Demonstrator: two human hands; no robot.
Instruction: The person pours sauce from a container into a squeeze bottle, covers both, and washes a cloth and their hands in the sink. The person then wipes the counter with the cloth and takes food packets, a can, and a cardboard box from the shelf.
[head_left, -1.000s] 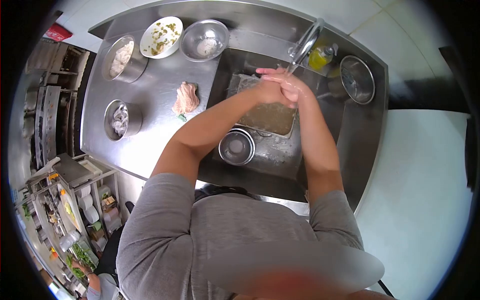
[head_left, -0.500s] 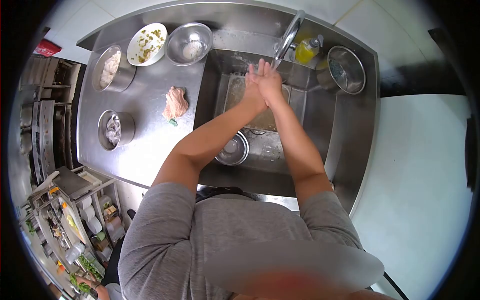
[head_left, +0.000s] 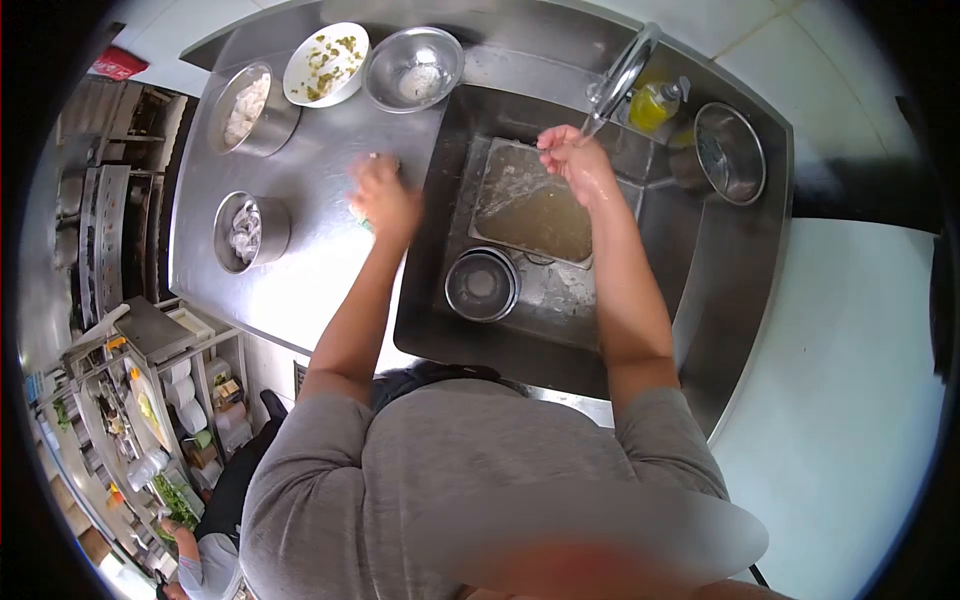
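Observation:
My left hand [head_left: 385,200] is over the steel counter [head_left: 325,245], covering most of a crumpled pinkish thing, perhaps a cloth. Motion blurs its fingers, so its grip is unclear. A bit of green material [head_left: 360,217] shows beside the palm. Above the sink [head_left: 425,260], my right hand [head_left: 580,165] is by the tap [head_left: 625,75], wet, with loosely curled fingers and nothing visible in it. Below it, a rectangular metal tray [head_left: 530,215] holds cloudy water. A steel bowl [head_left: 480,285] sits in the sink, nearer my body.
Along the counter stand a pot of white pieces [head_left: 272,125], a pot of greyish pieces [head_left: 268,232], a white bowl with green bits [head_left: 345,85] and a steel bowl [head_left: 440,75]. Yellow soap [head_left: 650,105] and another steel pot [head_left: 745,160] are behind the sink. A co-worker [head_left: 210,560] is lower left.
My hands, pressed together under the tap before, have separated. The left has moved left onto the pinkish thing; the right remains by the tap. The view has shifted slightly.

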